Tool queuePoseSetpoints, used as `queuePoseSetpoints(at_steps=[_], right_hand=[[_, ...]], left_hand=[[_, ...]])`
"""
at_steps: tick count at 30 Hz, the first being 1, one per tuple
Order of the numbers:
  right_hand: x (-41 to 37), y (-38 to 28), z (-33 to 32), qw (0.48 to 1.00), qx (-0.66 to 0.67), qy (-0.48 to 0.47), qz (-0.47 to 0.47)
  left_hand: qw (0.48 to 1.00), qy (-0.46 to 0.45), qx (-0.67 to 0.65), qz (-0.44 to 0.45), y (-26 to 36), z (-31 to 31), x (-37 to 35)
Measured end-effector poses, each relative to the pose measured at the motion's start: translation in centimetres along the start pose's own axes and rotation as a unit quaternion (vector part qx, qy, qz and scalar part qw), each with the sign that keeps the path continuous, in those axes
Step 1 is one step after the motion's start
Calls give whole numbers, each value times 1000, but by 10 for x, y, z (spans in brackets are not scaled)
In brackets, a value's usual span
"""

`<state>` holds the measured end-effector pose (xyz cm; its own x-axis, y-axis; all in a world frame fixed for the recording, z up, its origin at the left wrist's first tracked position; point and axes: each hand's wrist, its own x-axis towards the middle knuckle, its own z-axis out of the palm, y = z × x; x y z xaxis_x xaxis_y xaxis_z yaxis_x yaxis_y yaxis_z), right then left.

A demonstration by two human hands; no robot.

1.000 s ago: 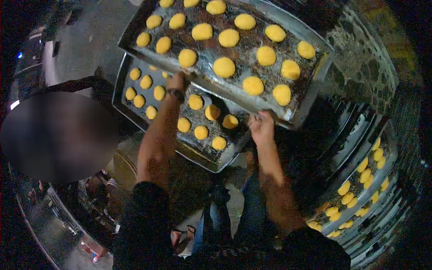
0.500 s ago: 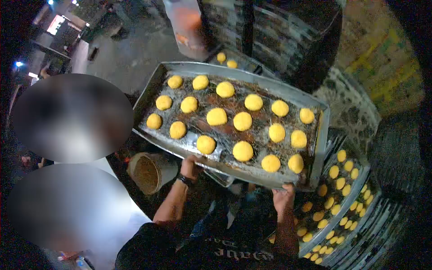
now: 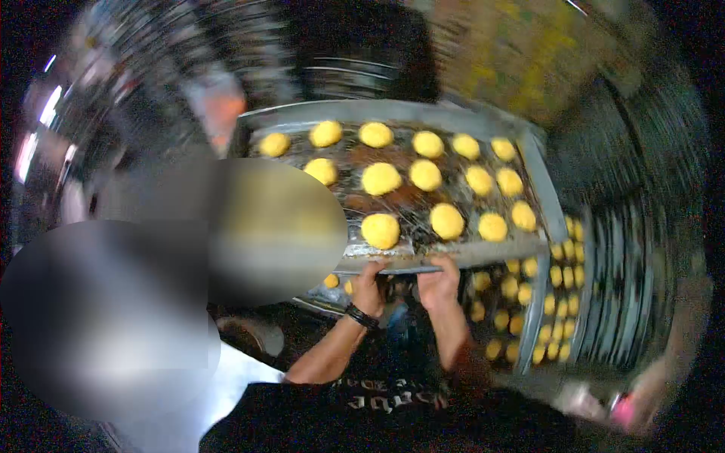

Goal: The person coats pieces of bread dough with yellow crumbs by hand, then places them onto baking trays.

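Two hands hold one big metal tray (image 3: 483, 255) by its near rim, just below the centre of the frame. The left hand (image 3: 370, 287), with a dark wristband (image 3: 361, 317) under it, has its grip closed over the rim, fingers curled up onto the edge. The right hand (image 3: 439, 283) sits just beside it with its grip shut on the same rim. The tray fills the middle and upper middle of the frame, held up off any bench, and carries rows of round yellow dough balls (image 3: 380, 230) set apart from one another. Its left end is hidden. In the lower right of the frame a second tray (image 3: 532, 317) lies lower down with more yellow balls (image 3: 559, 302) in rows. Much of the surroundings is blurred. A black shirt (image 3: 393, 411) shows at the bottom centre.
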<state>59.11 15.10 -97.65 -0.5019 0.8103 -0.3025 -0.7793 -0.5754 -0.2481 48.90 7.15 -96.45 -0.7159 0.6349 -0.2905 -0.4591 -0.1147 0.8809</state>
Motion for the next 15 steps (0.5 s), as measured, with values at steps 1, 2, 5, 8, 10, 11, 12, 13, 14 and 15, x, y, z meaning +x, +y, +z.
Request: queuePoseSetpoints(at_steps=[1, 2, 5, 8, 10, 11, 12, 13, 14, 15], right_hand=[[3, 0, 16, 999, 28, 40, 5], [4, 0, 29, 995, 60, 77, 8], [15, 30, -13, 989, -22, 135, -56], [36, 36, -12, 991, 119, 6, -64], [24, 38, -40, 987, 132, -83, -44], [23, 53, -56, 988, 150, -27, -37], [23, 68, -73, 985, 168, 29, -32], [25, 62, -101, 987, 121, 102, -3], [39, 57, -121, 982, 73, 175, 23], [22, 43, -86, 988, 31, 153, -15]], left_hand=[[997, -42, 66, -27, 9, -16, 7], [986, -133, 96, -37, 32, -35, 6], [881, -251, 312, -252, 76, -182, 40], [853, -144, 458, -204, 181, -293, 123], [827, -36, 554, -89, 259, -343, 172], [800, 8, 599, -36, 296, -360, 190], [770, 48, 636, 13, 326, -371, 211], [744, 65, 664, 46, 336, -376, 237], [717, 64, 690, 73, 335, -379, 263], [688, 50, 717, 97, 328, -384, 288]])
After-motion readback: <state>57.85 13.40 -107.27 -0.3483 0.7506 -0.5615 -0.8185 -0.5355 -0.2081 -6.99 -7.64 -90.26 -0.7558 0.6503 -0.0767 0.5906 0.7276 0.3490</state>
